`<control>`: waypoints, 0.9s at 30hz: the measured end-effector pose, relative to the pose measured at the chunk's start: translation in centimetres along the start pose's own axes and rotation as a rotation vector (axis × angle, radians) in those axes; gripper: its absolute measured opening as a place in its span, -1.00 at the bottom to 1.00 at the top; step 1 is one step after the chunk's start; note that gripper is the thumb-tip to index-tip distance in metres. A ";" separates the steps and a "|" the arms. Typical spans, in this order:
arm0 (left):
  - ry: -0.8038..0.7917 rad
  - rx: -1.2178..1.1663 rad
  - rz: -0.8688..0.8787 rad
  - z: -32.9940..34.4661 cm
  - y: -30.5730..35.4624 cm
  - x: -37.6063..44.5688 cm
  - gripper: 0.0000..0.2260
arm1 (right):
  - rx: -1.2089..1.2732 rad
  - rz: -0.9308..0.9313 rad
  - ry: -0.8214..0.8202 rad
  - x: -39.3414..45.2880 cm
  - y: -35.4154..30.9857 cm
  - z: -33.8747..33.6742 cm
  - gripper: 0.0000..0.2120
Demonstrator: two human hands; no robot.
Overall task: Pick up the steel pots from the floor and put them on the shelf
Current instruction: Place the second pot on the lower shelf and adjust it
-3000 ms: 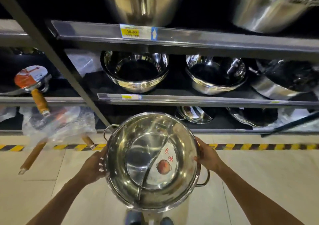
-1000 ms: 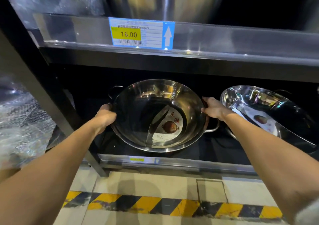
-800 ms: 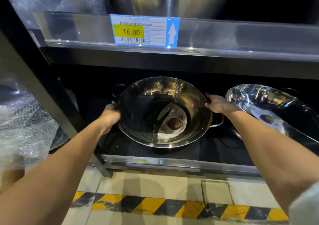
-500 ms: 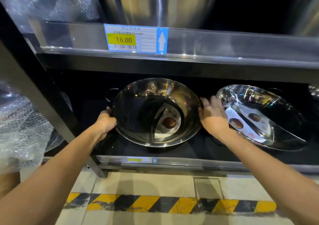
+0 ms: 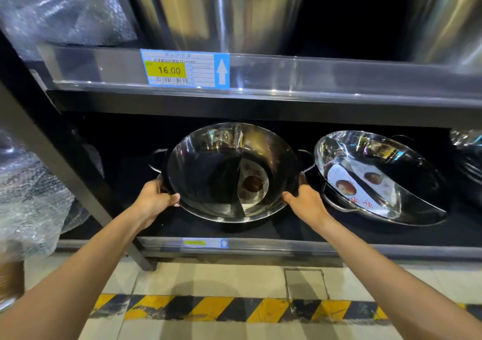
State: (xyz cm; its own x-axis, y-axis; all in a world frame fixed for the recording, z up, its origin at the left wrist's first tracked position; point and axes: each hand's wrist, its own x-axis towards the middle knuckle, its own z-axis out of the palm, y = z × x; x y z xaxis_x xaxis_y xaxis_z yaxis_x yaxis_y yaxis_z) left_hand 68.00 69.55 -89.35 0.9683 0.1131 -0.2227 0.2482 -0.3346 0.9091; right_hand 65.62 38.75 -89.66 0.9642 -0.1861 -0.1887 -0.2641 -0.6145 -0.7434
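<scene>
A steel pot sits on the lower shelf, left of centre, tipped so that its open mouth faces up and toward the near side, its far rim higher than its near rim. It is round, so it has no long axis of its own; the line through its two loop handles runs left to right, parallel to the shelf edge. A divider wall inside runs from the far rim down to the near rim, splitting the bowl into a left and a right half. A paper label with a red picture lies in the right half.

The left hand grips the pot's near-left rim, thumb over the edge and fingers underneath, just below the left handle. The right hand clasps the near-right rim, thumb on the rim and fingers behind the wall, just below the right handle. Both forearms reach in from the near side.

Just to the right on the same shelf, apart from the first, lies a second pot, tilted more steeply, with its own divider and labels. Bubble-wrapped goods fill the bay to the left. The upper shelf edge carries a price tag reading 16.00, with big steel pots above it. Yellow and black tape crosses the tiled floor near the person.
</scene>
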 end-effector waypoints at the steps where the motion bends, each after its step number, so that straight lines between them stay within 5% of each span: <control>1: 0.008 0.003 -0.009 -0.3 -0.2 0.2 -0.64 | 0.018 0.002 -0.006 0.1 0.0 0.1 -0.64; 11: -0.041 -0.085 -0.065 -1.5 -1.0 1.9 -0.54 | 0.106 0.013 -0.092 2.1 0.4 0.7 -0.26; 27: -0.129 -0.110 -0.034 -2.0 -1.6 1.3 -0.31 | 0.235 -0.001 -0.314 2.6 0.6 -0.6 -0.03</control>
State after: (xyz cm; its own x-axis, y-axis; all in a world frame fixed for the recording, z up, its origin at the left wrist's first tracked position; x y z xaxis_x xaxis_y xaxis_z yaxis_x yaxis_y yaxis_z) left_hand 68.82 72.11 -90.44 0.9567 -0.0005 -0.2911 0.2834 -0.2273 0.9317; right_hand 67.98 37.46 -90.24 0.9341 0.0808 -0.3477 -0.2855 -0.4157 -0.8635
